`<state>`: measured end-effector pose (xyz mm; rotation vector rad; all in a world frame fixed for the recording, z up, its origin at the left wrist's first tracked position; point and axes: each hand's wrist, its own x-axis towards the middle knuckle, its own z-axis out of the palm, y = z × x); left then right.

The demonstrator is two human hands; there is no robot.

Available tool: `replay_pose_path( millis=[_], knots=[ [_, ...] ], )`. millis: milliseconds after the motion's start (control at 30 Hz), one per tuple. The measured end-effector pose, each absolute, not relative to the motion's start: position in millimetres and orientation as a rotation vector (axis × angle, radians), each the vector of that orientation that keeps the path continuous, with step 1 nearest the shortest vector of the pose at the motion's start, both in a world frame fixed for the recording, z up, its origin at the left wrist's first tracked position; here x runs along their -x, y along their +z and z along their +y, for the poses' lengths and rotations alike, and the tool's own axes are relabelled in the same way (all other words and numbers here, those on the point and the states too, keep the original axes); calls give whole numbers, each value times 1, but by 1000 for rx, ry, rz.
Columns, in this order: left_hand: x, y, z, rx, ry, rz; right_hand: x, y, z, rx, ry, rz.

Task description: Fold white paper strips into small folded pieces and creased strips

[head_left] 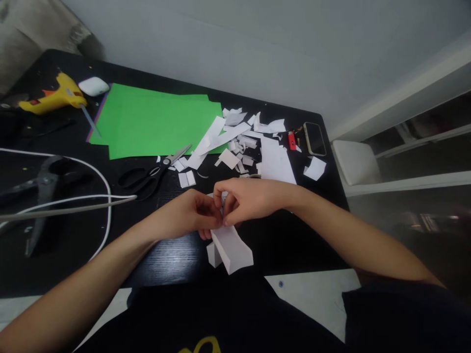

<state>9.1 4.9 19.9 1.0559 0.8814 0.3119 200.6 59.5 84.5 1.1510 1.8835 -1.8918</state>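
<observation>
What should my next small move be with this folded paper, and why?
Perhaps press the folded paper gently where your left hand and right hand meet: both hands' fingertips are gathered at that end, while its near end juts toward you, clear of your fingers.

Craft workspace: black desk with glue gun, scissors, green sheets, paper scraps.

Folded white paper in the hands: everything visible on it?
The folded white paper looks thin, plain and matte, creased lengthwise into an angled strip. Its wider end points toward the person; a smaller folded flap shows beside it, seemingly attached. The left hand and right hand pinch its far end, partly hiding it. Whether it touches the black table is unclear.
</observation>
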Motion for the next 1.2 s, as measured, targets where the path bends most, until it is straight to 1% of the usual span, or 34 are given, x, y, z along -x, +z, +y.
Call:
replay_pose_path(
  millis=[200,400,533,633,800,900,967,1067,1200],
  knots=[
    [-6,22,6,-1124,351,846,-203,79,62,-1104,-1926,1963],
    [6,31,3,-1558,534,930,-213,75,69,-1108,-2000,1969],
    [11,34,1,-1821,522,771,-220,72,69,-1123,-2017,1983],
    [11,33,2,-1899,526,732,-222,68,69,-1135,-2083,1960],
    [11,31,2,-1815,579,828,-229,60,67,-1030,-2329,1894],
    [13,29,2,-1732,691,834,-235,61,62,-908,-2463,1956],
    [13,27,3,-1680,757,828,-238,63,58,-874,-2456,2027],
    [13,24,3,-1577,810,841,-237,63,50,-1008,-2413,2157],
    [11,22,2,-1433,875,911,-231,56,40,-1256,-2451,2199]
  ],
)
